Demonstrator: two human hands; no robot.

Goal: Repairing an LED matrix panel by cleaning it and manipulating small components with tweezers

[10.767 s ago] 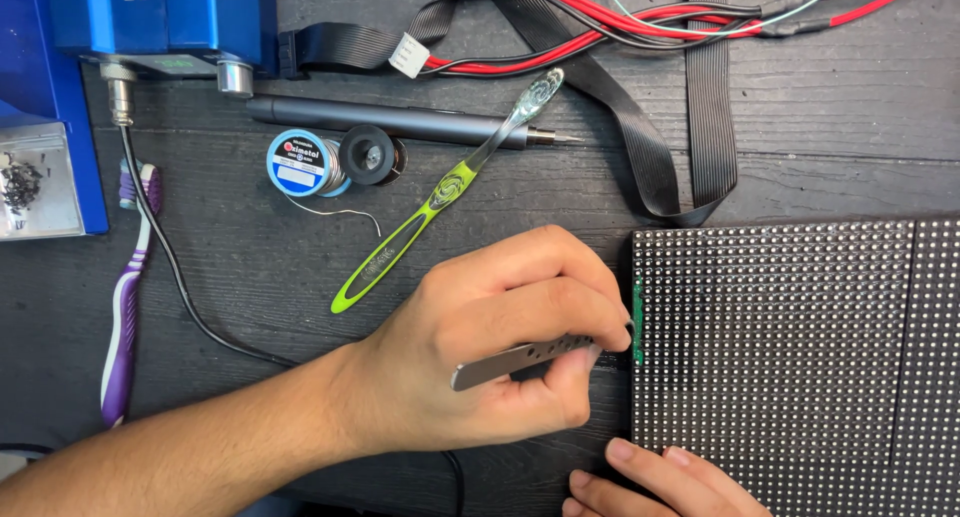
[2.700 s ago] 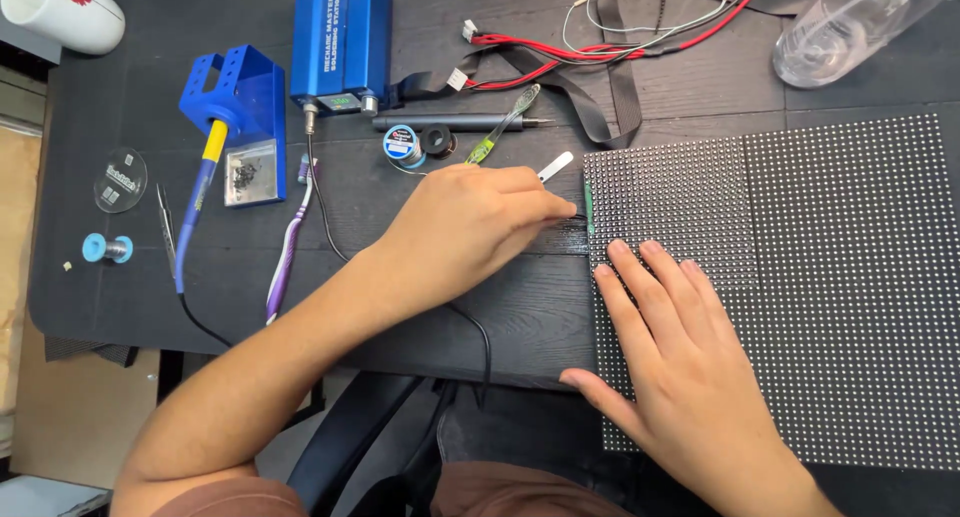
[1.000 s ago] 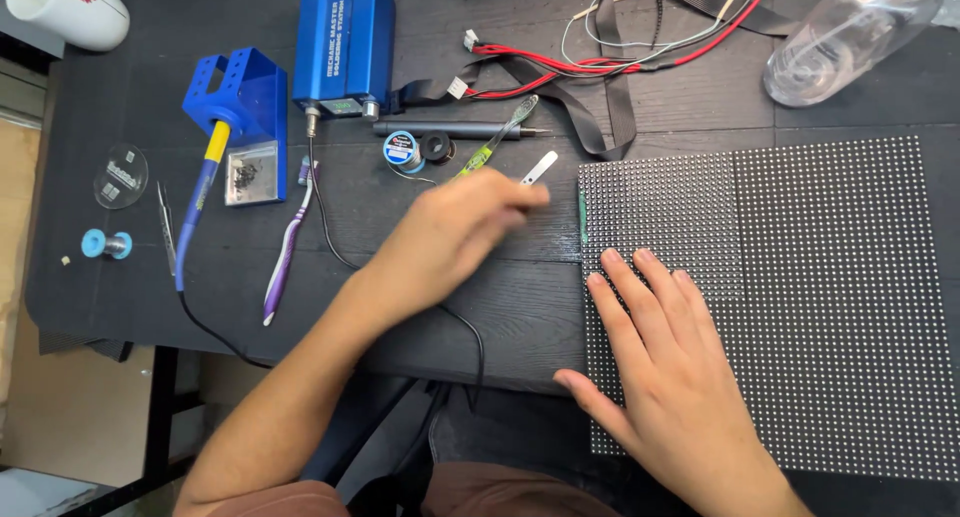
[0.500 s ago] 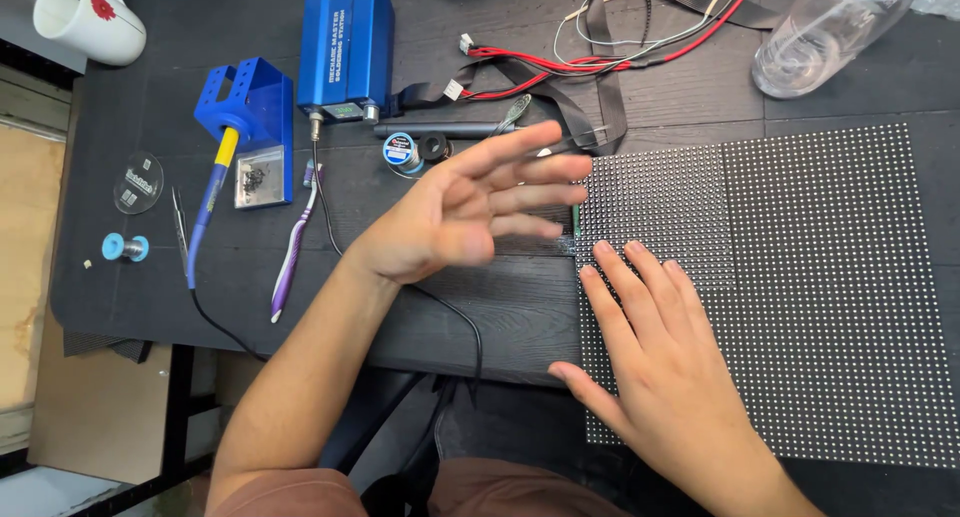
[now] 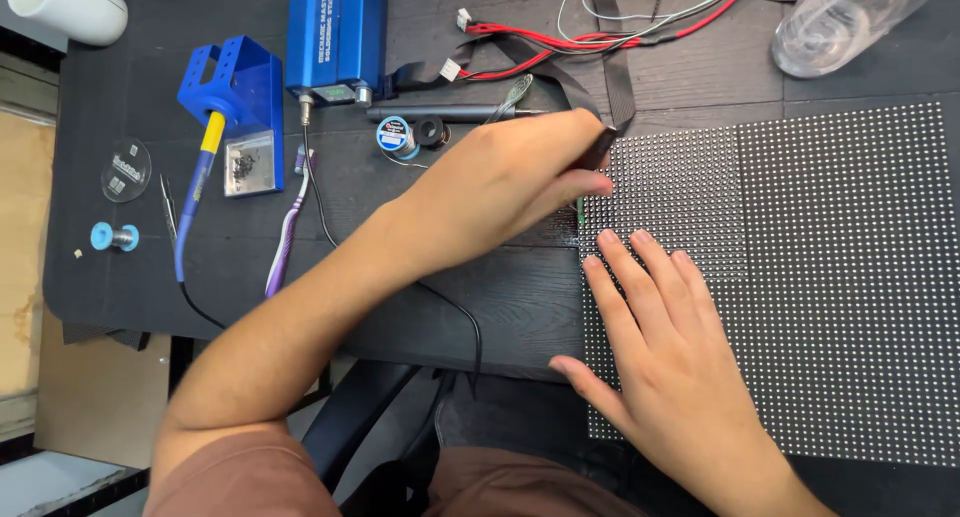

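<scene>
The dotted panel (image 5: 800, 277) lay along the surface's (image 5: 480, 297) right edge. The right hand (image 5: 670, 367) pressed flat and open on it; the left hand (image 5: 520, 182), nearer its top-left corner, was closed around a dark tool (image 5: 600, 149).

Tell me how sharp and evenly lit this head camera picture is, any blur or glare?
Head view: mostly sharp and evenly lit; the dot grid of the LED panel reads crisply. The left hand looks slightly soft at the fingertips, while the right hand lies sharp on the panel. Mild glare shows on the clear plastic bottle.
</scene>
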